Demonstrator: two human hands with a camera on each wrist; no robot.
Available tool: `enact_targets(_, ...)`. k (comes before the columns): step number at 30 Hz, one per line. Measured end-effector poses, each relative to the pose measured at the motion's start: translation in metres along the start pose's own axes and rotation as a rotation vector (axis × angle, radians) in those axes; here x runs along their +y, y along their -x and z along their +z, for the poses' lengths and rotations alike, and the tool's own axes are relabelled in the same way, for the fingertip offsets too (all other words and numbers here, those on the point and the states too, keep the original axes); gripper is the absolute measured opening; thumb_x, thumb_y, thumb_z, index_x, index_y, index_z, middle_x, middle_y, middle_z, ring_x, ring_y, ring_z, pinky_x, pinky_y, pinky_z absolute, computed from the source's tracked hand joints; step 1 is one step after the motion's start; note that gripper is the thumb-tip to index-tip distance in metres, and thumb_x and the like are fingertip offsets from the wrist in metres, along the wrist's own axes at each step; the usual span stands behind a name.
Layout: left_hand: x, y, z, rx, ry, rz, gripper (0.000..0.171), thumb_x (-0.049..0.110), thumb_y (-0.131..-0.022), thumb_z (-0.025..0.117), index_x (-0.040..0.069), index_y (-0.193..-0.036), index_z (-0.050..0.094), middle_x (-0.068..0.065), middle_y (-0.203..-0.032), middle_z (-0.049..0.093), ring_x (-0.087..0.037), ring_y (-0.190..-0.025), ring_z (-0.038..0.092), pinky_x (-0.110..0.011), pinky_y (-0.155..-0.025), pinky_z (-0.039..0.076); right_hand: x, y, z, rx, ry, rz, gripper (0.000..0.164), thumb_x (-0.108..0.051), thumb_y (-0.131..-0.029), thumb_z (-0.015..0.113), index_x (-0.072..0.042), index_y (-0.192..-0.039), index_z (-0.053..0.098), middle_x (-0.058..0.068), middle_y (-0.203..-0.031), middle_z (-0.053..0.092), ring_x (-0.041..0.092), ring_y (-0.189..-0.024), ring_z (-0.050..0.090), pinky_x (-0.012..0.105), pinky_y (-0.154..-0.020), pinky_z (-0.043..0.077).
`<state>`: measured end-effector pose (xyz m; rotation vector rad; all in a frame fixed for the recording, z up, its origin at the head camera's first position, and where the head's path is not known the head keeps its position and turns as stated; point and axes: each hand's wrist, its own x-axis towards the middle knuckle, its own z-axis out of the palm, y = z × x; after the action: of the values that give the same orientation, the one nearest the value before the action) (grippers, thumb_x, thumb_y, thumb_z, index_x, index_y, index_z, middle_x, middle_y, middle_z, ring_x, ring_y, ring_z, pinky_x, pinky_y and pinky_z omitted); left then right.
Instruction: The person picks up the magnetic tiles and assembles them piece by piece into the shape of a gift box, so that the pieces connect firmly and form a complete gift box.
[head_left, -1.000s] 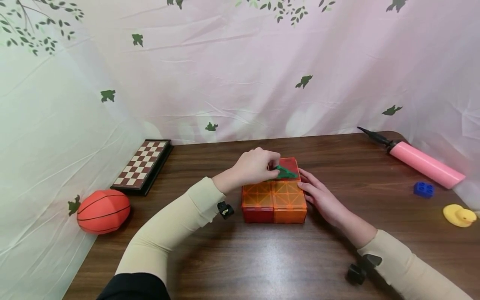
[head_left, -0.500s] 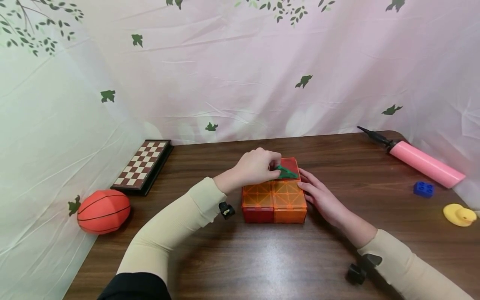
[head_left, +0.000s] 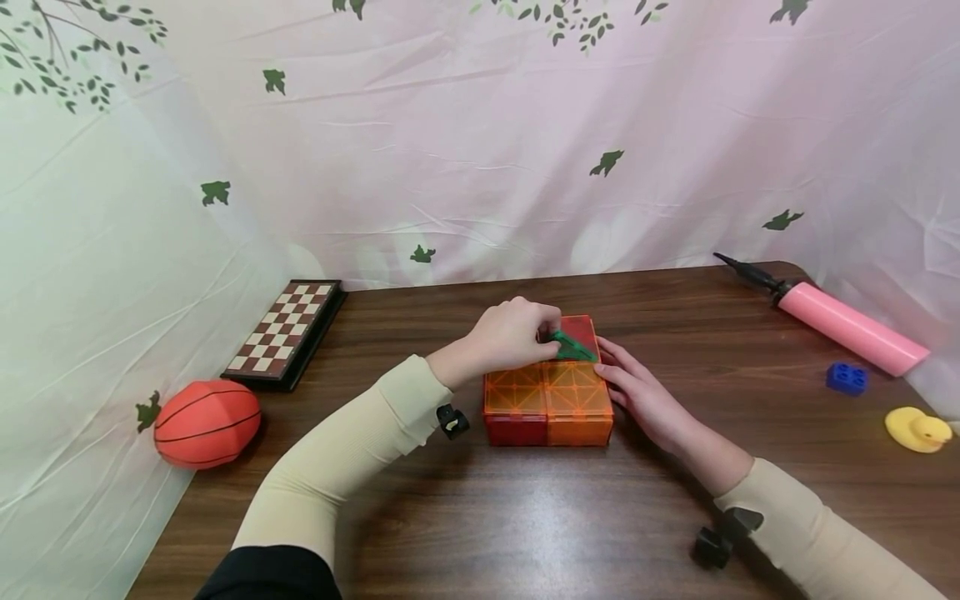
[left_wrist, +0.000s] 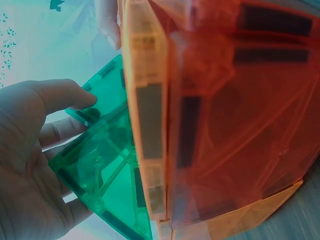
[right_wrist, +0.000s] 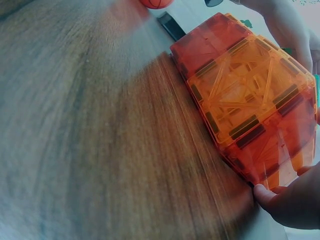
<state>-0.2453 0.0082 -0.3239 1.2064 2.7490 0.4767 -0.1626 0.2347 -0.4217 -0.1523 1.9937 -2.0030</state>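
My left hand [head_left: 513, 332] pinches green magnetic tiles [left_wrist: 107, 165] between thumb and fingers. In the left wrist view they show as two overlapping see-through pieces, close against the block's orange edge. In the head view a pointed green end lies over the back right of the block's top. That low block [head_left: 547, 387] is built of red and orange magnetic tiles and stands on the table. Along its right side my right hand [head_left: 645, 400] rests with extended fingers, the thumb touching a corner in the right wrist view. My left fingers hide part of the block's back left.
At the left are a chessboard [head_left: 281, 332] and a red basketball-patterned ball [head_left: 207, 423]. A pink hand pump [head_left: 851, 327], a blue toy brick [head_left: 847, 379] and a yellow rubber duck [head_left: 918, 431] stand at the right. A printed curtain [head_left: 480, 167] hangs behind the table [head_left: 420, 517].
The green piece in my left hand has tilted slightly, its pointed end now angled a little more toward the front right. My right hand and the block have stayed put.
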Motion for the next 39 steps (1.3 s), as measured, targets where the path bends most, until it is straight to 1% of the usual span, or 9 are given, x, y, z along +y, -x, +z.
enact_targets(10,0.0015,0.0008,-0.0007,-0.008,-0.015,-0.017,0.015,0.032,-0.094,0.074,0.019,-0.096,0.066,0.004,-0.075,0.060,-0.013,-0.067,0.053,-0.026,-0.053,0.040,-0.0015,0.0020,0.0005,-0.005,-0.003,-0.007,0.070,-0.037,-0.109,0.045,-0.016,-0.165,0.009,0.020,-0.167,0.012,0.037,-0.145,0.029,0.018,-0.098,0.043)
enact_targets(18,0.0006,0.0007,-0.0004,0.000,-0.015,-0.011,0.016,0.033,-0.093,0.075,0.021,-0.096,0.065,0.005,-0.077,0.061,-0.013,-0.068,0.054,-0.027,-0.054,0.042,-0.0016,0.0022,0.0009,-0.003,-0.003,-0.006,0.070,-0.037,-0.109,0.045,-0.015,-0.165,0.009,0.020,-0.167,0.012,0.038,-0.146,0.028,0.018,-0.098,0.042)
enact_targets(23,0.0004,-0.0001,-0.0001,0.001,-0.004,-0.012,0.015,0.031,-0.093,0.074,0.021,-0.098,0.065,0.006,-0.077,0.061,-0.013,-0.070,0.054,-0.027,-0.056,0.043,-0.0025,0.0029,0.0009,-0.006,0.005,0.003,0.071,-0.038,-0.109,0.045,-0.016,-0.165,0.009,0.020,-0.167,0.011,0.038,-0.146,0.027,0.019,-0.098,0.042)
enact_targets(27,0.0021,-0.0013,-0.0004,0.017,0.004,-0.005,0.012,0.028,-0.094,0.073,0.021,-0.096,0.064,0.006,-0.076,0.061,-0.013,-0.070,0.054,-0.027,-0.056,0.043,-0.0032,0.0028,0.0012,-0.008,0.002,0.002,0.071,-0.038,-0.109,0.046,-0.016,-0.166,0.008,0.019,-0.167,0.011,0.038,-0.146,0.027,0.019,-0.098,0.043)
enact_targets(33,0.0070,-0.0051,0.0004,0.036,-0.011,0.015,0.010,0.025,-0.095,0.072,0.019,-0.095,0.063,0.006,-0.074,0.060,-0.012,-0.067,0.054,-0.026,-0.055,0.042,-0.0029,0.0025,0.0009,-0.004,-0.012,0.005,0.071,-0.037,-0.109,0.046,-0.015,-0.165,0.008,0.020,-0.167,0.013,0.036,-0.143,0.031,0.018,-0.097,0.044)
enact_targets(39,0.0096,-0.0088,0.0034,0.043,-0.019,0.016,0.010,0.026,-0.094,0.073,0.021,-0.095,0.064,0.008,-0.074,0.061,-0.011,-0.066,0.055,-0.025,-0.055,0.043,-0.0029,0.0021,0.0006,-0.002,-0.009,0.011,0.071,-0.039,-0.109,0.046,-0.015,-0.165,0.009,0.021,-0.165,0.017,0.030,-0.139,0.036,0.019,-0.098,0.045)
